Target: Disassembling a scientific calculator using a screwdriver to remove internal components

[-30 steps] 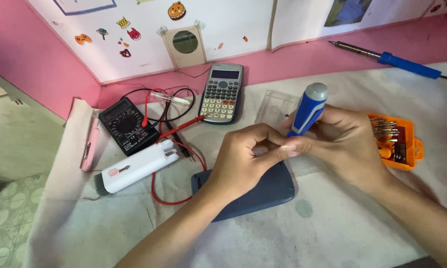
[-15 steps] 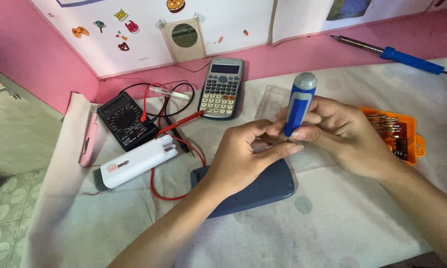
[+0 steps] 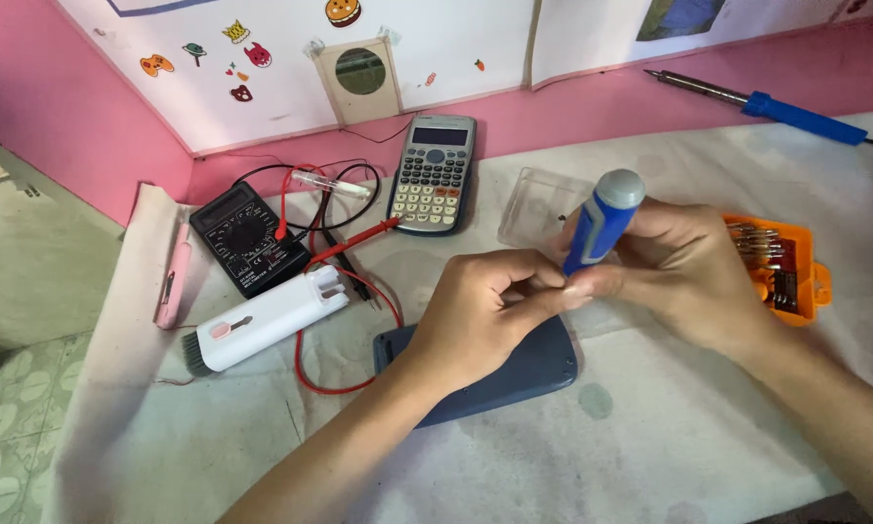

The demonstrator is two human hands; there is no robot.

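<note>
My right hand (image 3: 694, 272) grips a blue screwdriver with a grey cap (image 3: 601, 218), held nearly upright with the cap up. My left hand (image 3: 485, 311) is pinched at the screwdriver's lower tip, fingers closed around it; the tip itself is hidden. Both hands hover over a dark blue flat device (image 3: 514, 374) lying on the white cloth. An orange case of screwdriver bits (image 3: 781, 267) lies open just right of my right hand.
A grey calculator (image 3: 434, 175), a clear plastic lid (image 3: 533, 204), a black multimeter (image 3: 245, 238) with red and black leads (image 3: 344, 247), a white cleaning brush tool (image 3: 262, 320), a pink item (image 3: 173, 277) and a blue-handled soldering iron (image 3: 795, 112) lie around. A pink wall stands behind.
The view has shifted slightly. Both hands with the screwdriver have stayed together over the dark device, drifting a little.
</note>
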